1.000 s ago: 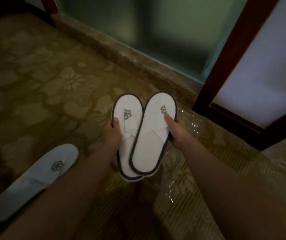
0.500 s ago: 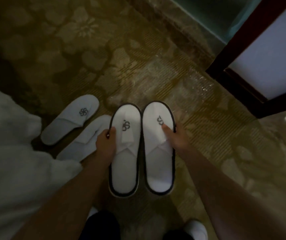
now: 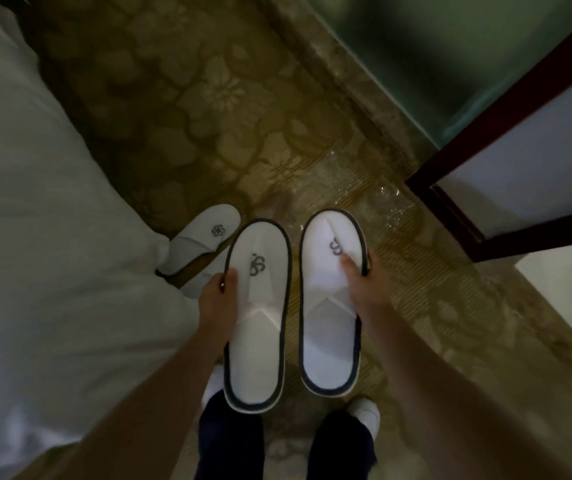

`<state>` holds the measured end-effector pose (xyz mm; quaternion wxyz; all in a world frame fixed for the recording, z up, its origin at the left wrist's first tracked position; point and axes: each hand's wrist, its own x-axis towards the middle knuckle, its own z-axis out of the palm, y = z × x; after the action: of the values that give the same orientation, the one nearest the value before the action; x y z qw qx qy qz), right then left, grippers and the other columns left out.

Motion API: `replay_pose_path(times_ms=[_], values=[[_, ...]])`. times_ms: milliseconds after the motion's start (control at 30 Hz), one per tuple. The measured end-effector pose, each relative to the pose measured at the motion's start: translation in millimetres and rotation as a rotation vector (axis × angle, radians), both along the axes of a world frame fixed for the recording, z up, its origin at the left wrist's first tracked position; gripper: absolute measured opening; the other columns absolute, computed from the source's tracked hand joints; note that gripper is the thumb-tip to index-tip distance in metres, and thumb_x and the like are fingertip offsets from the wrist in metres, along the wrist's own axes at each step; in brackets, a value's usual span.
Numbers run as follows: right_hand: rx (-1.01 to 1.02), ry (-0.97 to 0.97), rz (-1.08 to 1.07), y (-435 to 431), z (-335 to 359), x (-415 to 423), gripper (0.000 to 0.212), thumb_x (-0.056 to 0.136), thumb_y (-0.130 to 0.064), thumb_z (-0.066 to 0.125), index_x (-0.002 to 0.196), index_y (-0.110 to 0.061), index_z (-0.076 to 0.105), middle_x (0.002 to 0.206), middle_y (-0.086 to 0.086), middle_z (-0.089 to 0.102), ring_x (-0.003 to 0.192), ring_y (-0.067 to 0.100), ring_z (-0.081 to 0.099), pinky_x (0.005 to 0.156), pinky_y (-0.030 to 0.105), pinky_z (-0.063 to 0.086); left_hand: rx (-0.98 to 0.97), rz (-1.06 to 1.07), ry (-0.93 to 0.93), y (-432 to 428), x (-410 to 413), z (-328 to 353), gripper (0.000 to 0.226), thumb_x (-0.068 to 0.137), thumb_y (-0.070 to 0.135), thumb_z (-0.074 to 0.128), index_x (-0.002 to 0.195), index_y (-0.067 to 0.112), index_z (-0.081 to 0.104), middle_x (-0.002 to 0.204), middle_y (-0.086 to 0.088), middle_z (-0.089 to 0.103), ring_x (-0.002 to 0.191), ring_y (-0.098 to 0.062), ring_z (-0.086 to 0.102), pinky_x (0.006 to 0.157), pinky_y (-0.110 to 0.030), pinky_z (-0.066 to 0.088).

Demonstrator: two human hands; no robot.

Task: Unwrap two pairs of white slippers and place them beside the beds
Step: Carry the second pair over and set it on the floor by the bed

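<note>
**White slippers held over the carpet**

White and dark-trimmed, two slippers hang side by side, apart, above my feet. My left hand (image 3: 217, 299) pinches the left slipper (image 3: 256, 313) at its outer rim, thumb on top; my right hand (image 3: 364, 282) grips the right slipper (image 3: 331, 299) likewise. Farther out, another slipper (image 3: 201, 242) lies on the floral carpet (image 3: 208, 98) against the bed (image 3: 35, 237). Crinkled clear wrap (image 3: 381, 202) lies beyond.

Three slippers (image 3: 258, 313), two hands (image 3: 217, 299)
</note>
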<state>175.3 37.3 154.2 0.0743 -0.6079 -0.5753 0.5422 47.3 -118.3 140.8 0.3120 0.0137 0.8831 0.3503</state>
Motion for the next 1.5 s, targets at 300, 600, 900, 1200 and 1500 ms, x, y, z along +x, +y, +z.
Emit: replay_pose_path(times_ms=[300, 600, 900, 1200, 1500], values=[[0.052, 0.023, 0.085, -26.4, 101.1, -53.4, 0.045, 0.086, -0.032, 0.062, 0.126, -0.011, 0.056, 0.118, 0.011, 0.063, 0.105, 0.028, 0.062, 0.077, 0.033, 0.051, 0.027, 0.035, 0.043, -31.6, -54.0, 96.8, 0.032, 0.097, 0.036, 0.037, 0.073, 0.018, 0.048, 0.064, 0.002, 0.044, 0.062, -0.017, 0.044, 0.062, -0.031, 0.034], [0.003, 0.083, 0.228, -79.2, 175.5, -76.3, 0.054, 0.093, -0.029, 0.054, 0.141, -0.012, 0.036, 0.127, 0.006, 0.051, 0.096, 0.01, 0.046, 0.057, 0.013, 0.037, 0.031, 0.236, 0.139, -95.7, -52.3, 169.3, 0.038, 0.096, 0.033, 0.041, 0.065, 0.012, 0.042, 0.059, -0.001, 0.042, 0.054, -0.012, 0.038, 0.059, -0.031, 0.028], [-0.03, 0.105, 0.532, -155.3, 238.7, -93.3, 0.063, 0.092, -0.035, 0.054, 0.146, -0.019, 0.028, 0.141, 0.008, 0.044, 0.105, 0.012, 0.046, 0.074, 0.022, 0.045, 0.101, 0.523, 0.217, -193.7, -31.8, 232.7, 0.032, 0.094, 0.031, 0.045, 0.068, 0.014, 0.044, 0.058, 0.002, 0.04, 0.055, -0.014, 0.038, 0.051, -0.031, 0.028], [0.006, 0.11, 0.866, -273.2, 256.1, -119.9, 0.06, 0.091, -0.034, 0.056, 0.145, -0.019, 0.033, 0.136, 0.006, 0.051, 0.108, 0.019, 0.054, 0.066, 0.018, 0.045, 0.171, 0.887, 0.148, -335.4, 9.2, 231.4, 0.03, 0.095, 0.03, 0.046, 0.067, 0.018, 0.045, 0.063, 0.003, 0.041, 0.058, -0.012, 0.038, 0.052, -0.028, 0.029], [-0.016, 0.105, 1.127, -469.1, 249.3, -124.8, 0.051, 0.088, -0.024, 0.061, 0.135, -0.016, 0.043, 0.132, 0.005, 0.055, 0.116, 0.021, 0.055, 0.099, 0.041, 0.049, 0.197, 1.16, 0.109, -523.5, 65.8, 214.7, 0.032, 0.093, 0.036, 0.045, 0.067, 0.017, 0.045, 0.066, 0.003, 0.043, 0.06, -0.013, 0.039, 0.057, -0.03, 0.031]])
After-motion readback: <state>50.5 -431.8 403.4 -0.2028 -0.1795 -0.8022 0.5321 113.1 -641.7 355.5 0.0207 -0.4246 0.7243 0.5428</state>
